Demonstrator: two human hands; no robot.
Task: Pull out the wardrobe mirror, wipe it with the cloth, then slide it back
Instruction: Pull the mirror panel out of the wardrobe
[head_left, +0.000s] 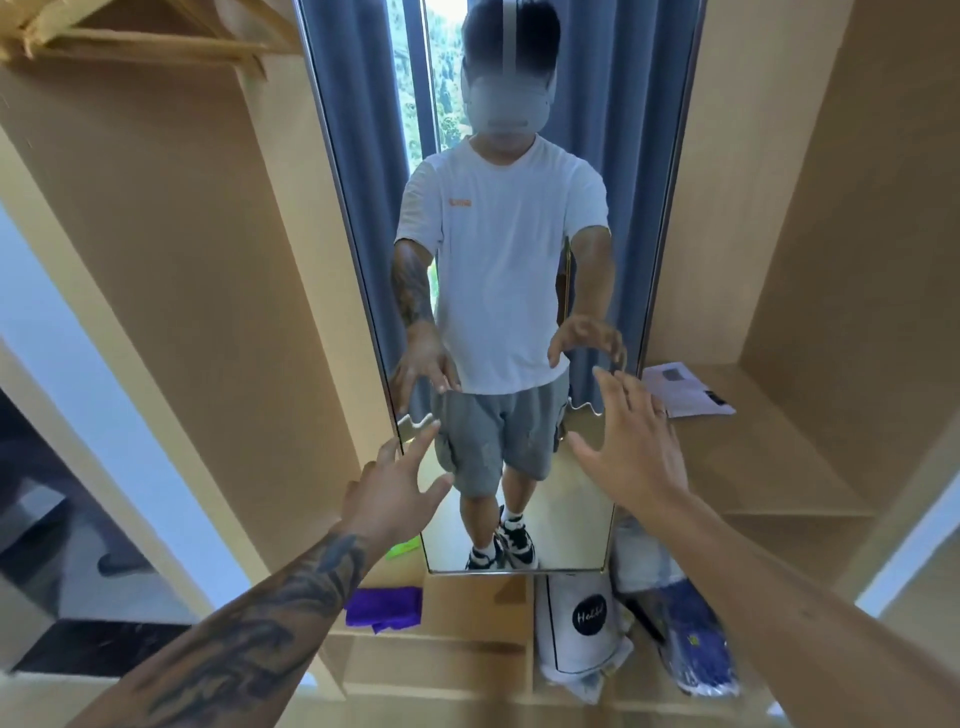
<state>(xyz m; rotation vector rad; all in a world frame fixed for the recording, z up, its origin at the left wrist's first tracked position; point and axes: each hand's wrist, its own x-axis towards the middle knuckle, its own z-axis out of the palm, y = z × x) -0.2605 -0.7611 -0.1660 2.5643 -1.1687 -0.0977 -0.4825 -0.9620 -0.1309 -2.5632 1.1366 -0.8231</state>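
Note:
The tall wardrobe mirror (524, 291) stands facing me between two open wooden compartments, and my own reflection fills it. My left hand (397, 480) reaches toward its left edge with fingers spread, the fingertips close to the frame. My right hand (631, 441) is stretched toward the right edge, fingers straight and apart, holding nothing. I cannot tell whether either hand touches the glass. A folded purple cloth (384, 607) lies on the low shelf below and left of the mirror, under my left forearm.
A white bag with a black round label (584, 623) and a blue plastic-wrapped bundle (696, 639) sit below the mirror on the right. A paper booklet (685, 389) lies on the right shelf (779, 467). Wooden hangers (130, 41) hang top left.

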